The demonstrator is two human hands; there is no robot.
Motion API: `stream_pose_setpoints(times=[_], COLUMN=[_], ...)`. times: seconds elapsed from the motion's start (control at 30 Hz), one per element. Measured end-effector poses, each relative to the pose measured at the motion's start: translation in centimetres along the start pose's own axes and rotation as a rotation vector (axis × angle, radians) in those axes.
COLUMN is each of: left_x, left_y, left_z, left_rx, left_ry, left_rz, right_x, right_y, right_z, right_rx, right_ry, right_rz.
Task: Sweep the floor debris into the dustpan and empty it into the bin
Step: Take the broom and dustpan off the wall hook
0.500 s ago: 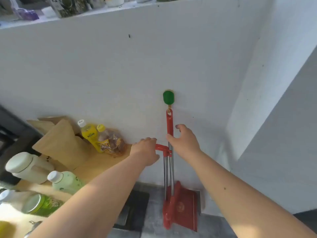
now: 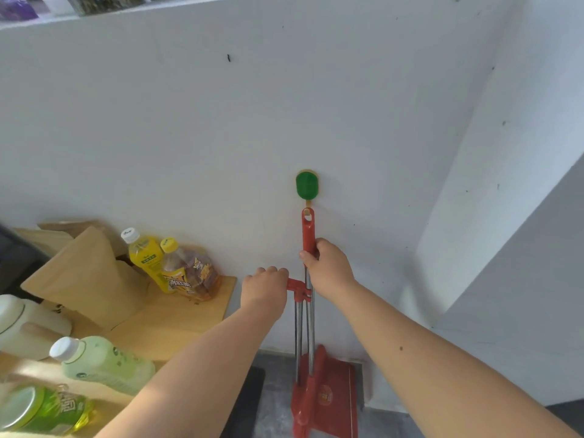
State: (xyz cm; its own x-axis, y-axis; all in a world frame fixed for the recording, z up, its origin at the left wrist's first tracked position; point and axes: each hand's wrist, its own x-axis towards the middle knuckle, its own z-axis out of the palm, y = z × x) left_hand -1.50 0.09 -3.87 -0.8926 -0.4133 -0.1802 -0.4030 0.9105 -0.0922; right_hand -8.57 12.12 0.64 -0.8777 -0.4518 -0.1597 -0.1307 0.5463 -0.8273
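A red broom handle (image 2: 308, 229) hangs by its top loop from a green wall hook (image 2: 307, 184) on the white wall. My right hand (image 2: 328, 267) is wrapped around that handle below the loop. My left hand (image 2: 265, 290) grips the short red dustpan handle (image 2: 295, 285) clipped beside the metal shafts (image 2: 303, 336). The red dustpan (image 2: 328, 396) stands upright on the grey floor against the wall. The broom head is hidden behind the dustpan. No bin is in view.
A wooden counter (image 2: 177, 320) at the left holds a yellow drink bottle (image 2: 145, 257), a snack bag (image 2: 189, 273), a pale green bottle (image 2: 101, 365), a green can (image 2: 41, 409), a white jug (image 2: 22, 324) and brown paper bags (image 2: 85, 273). A wall corner (image 2: 458, 235) juts out at the right.
My right hand has closed around the broom handle, where before its fingers were spread against it. My left hand stays on the dustpan handle.
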Motion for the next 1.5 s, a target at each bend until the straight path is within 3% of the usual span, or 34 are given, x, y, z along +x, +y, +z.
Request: stream_pose_setpoints(times=[0.27,0.53,0.67,0.77,0.93,1.23,1.5], left_x=[-1.6,-4.3,-6.7,-9.3,-15.4,-29.8,-42.7], left_y=[-0.7,-1.3,-1.7,-2.2,-2.1,-3.1,-5.9], left_z=[-0.6,-2.2,-3.0,-4.2,-6.1,-9.0,-9.8], left_rx=[-0.037,-0.066,-0.137,-0.248,-0.381,-0.494,-0.593], left_ry=[0.061,0.021,-0.031,-0.108,-0.235,-0.074,-0.097], left_rz=[0.052,0.063,0.111,0.169,0.222,0.191,0.171], right_x=[-0.5,-3.1,-6.5,-9.4,-14.8,-28.1,-40.2], right_y=[-0.8,-1.4,-1.5,-2.4,-6.2,-12.4,-15.1], right_z=[-0.2,-0.7,-0.8,-1.0,-2.5,-3.1,-1.0], right_rx=[0.012,0.0,0.116,0.274,0.457,0.614,0.691], right_ry=[0.041,-0.005,-0.071,-0.02,0.068,0.258,0.336], right_rz=[-0.05,-0.102,-0.119,-0.12,-0.044,0.01,-0.035])
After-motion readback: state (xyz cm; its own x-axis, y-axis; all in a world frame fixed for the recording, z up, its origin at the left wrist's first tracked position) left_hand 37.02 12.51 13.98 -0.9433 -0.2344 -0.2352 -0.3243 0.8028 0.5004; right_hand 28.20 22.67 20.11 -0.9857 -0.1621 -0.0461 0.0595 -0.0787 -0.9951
